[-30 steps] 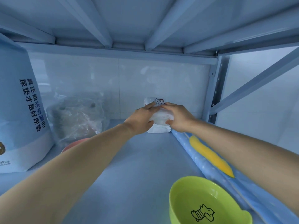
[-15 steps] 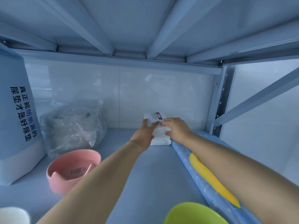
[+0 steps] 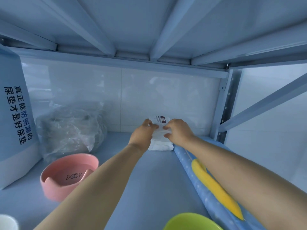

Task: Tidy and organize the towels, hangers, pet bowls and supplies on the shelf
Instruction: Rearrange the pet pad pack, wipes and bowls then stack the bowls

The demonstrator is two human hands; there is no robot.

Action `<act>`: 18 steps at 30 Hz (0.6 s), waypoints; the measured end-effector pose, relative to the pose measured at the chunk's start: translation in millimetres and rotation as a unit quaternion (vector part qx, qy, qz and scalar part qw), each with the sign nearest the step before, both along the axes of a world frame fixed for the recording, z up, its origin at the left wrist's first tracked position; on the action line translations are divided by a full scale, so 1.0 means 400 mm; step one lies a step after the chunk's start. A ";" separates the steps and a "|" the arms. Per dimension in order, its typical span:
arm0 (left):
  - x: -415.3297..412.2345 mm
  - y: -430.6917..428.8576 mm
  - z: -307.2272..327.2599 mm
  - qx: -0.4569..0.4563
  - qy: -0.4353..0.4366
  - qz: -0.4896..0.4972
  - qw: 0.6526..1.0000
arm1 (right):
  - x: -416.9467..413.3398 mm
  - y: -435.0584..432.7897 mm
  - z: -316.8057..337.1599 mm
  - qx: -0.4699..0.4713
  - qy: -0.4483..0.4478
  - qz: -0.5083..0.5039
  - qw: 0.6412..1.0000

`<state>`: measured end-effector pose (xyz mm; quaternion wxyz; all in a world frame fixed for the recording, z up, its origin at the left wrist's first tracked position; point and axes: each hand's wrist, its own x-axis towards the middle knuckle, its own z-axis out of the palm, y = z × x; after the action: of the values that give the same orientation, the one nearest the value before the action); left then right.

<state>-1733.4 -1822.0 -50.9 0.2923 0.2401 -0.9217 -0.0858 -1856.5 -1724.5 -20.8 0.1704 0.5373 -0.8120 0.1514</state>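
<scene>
A small white packet with a printed label [image 3: 160, 120] stands at the back of the shelf against the tiled wall, on top of a white folded item [image 3: 159, 146]. My left hand [image 3: 142, 135] grips the packet's left side and my right hand [image 3: 177, 132] pinches its right side. A pink pet bowl with a fishbone drawing [image 3: 68, 175] sits at the left front. A green bowl [image 3: 191, 222] shows at the bottom edge.
A tall blue bag with Chinese print [image 3: 15, 123] stands at the far left. A clear plastic bag holding rolls [image 3: 71, 130] lies beside it. A rolled blue dotted cloth with a yellow piece [image 3: 214, 185] runs along the right side. A white object [image 3: 7, 222] peeks in bottom left.
Both hands have pushed the white packet further back toward the wall. The view has lifted and widened, bringing the pink bowl fully into sight.
</scene>
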 end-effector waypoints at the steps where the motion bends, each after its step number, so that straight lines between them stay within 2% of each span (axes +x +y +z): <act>1: -0.003 0.002 0.000 0.001 -0.009 0.001 1.000 | -0.002 -0.004 0.003 -0.005 -0.008 -0.010 1.000; 6: 0.002 0.034 -0.030 -0.036 -0.061 0.019 0.997 | -0.008 -0.023 0.009 0.009 -0.010 -0.016 1.000; 11: 0.018 0.034 -0.049 -0.047 -0.113 -0.009 0.992 | -0.023 -0.018 0.018 0.011 -0.048 -0.006 0.999; 18: 0.094 0.006 0.029 -0.078 -0.155 0.015 0.985 | 0.007 0.001 0.022 0.030 -0.043 0.029 0.998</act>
<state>-1695.9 -1819.5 -39.1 0.1650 0.2410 -0.9560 0.0292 -1853.8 -1724.3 -12.1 0.1142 0.5582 -0.8071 0.1549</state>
